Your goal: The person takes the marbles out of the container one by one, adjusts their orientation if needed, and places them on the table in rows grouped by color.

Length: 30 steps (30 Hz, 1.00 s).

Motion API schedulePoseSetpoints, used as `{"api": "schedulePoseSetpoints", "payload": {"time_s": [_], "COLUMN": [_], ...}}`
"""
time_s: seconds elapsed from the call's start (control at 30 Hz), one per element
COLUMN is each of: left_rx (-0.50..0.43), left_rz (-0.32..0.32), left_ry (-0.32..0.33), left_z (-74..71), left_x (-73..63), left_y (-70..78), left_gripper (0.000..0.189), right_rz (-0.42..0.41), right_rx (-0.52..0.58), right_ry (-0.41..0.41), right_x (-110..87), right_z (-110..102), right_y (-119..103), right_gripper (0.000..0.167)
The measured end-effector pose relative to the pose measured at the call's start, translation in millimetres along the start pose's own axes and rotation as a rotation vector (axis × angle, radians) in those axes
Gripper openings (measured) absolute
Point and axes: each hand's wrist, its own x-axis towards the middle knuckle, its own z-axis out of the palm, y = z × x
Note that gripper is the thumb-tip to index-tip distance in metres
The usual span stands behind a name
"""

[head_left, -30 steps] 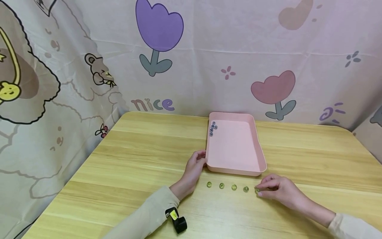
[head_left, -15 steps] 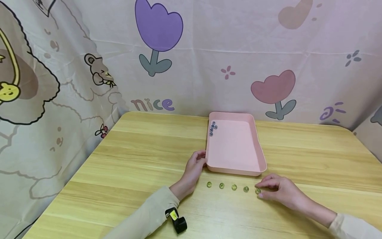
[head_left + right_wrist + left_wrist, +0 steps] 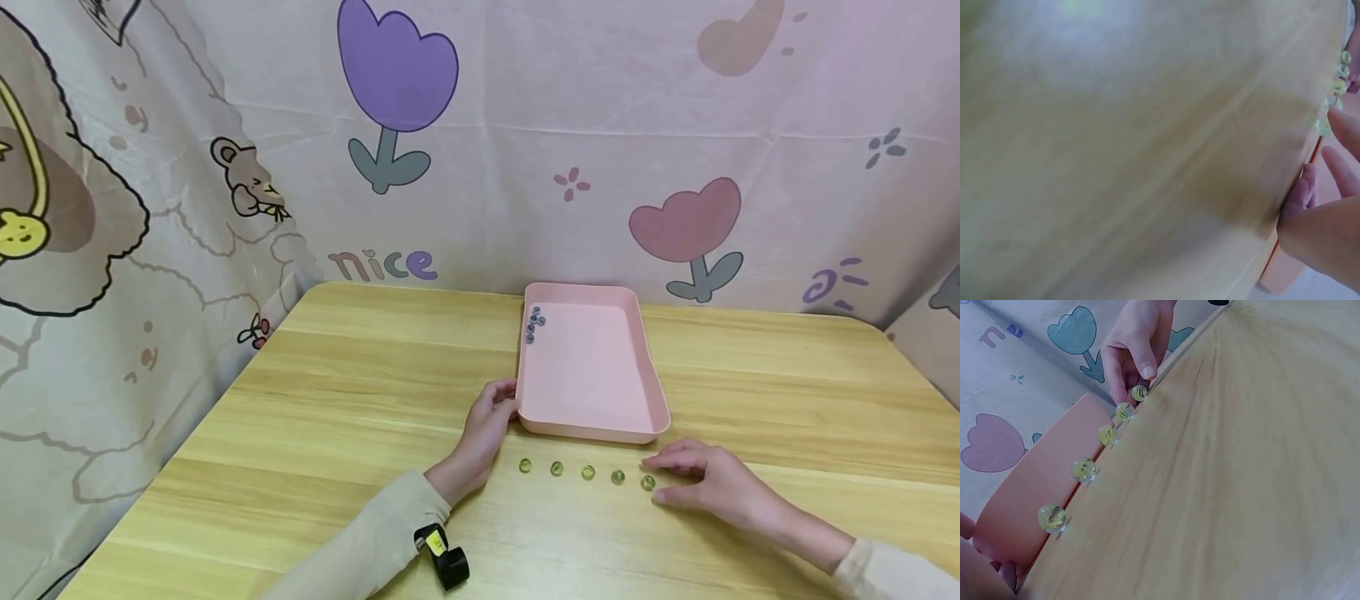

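Several clear marbles with yellow-green swirls stand in a spaced row on the table, in front of the pink tray (image 3: 592,434). My right hand (image 3: 723,487) is at the right end of the row, thumb and fingertips spread apart beside the last marble (image 3: 648,482). In the left wrist view the fingers of that right hand (image 3: 1138,347) hang right by this marble (image 3: 1139,393). My left hand (image 3: 483,425) touches the outside of the tray's left wall near the front corner; some of its fingertips are hidden. Small blue-grey marbles (image 3: 534,320) cluster inside the tray, along its left wall.
The wooden table (image 3: 360,367) reaches back to a patterned cloth backdrop (image 3: 495,192). A black strap-on device (image 3: 448,565) sits at my left sleeve. The marble row runs close along the tray's front side.
The right thumb and fingers have parted from the last marble, which they were pinching, and drawn slightly to the right. The left hand and tray have stayed put.
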Motion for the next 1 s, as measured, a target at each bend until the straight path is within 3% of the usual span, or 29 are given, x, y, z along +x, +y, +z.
{"api": "schedulePoseSetpoints", "payload": {"time_s": [0.13,0.37,0.57,0.8,1.0], "left_rx": [0.002,0.003,-0.003,-0.002,-0.003], "left_rz": [-0.002,0.004,-0.002,-0.007,-0.004], "left_ry": [0.000,0.001,0.001,-0.002,0.003], "left_z": [-1.1,-3.1,-1.6,0.4,-0.3], "left_x": [0.0,0.1,0.5,-0.1,-0.1], "left_y": [-0.1,-0.6,-1.5,-0.8,-0.5], "left_gripper": [0.038,0.038,0.038,0.037,0.037], "right_rz": [0.002,0.090,0.077,0.078,-0.011], "right_rx": [0.023,0.080,0.099,0.080,0.000], "right_ry": [-0.022,-0.065,-0.098,0.034,0.146], "right_x": [-1.6,-3.8,-3.1,1.8,11.6], "right_z": [-4.9,-16.6,-32.2,-53.5,-60.4], "right_y": [0.7,0.2,-0.2,-9.6,-25.9], "right_gripper": [0.041,0.050,0.049,0.051,0.055]}}
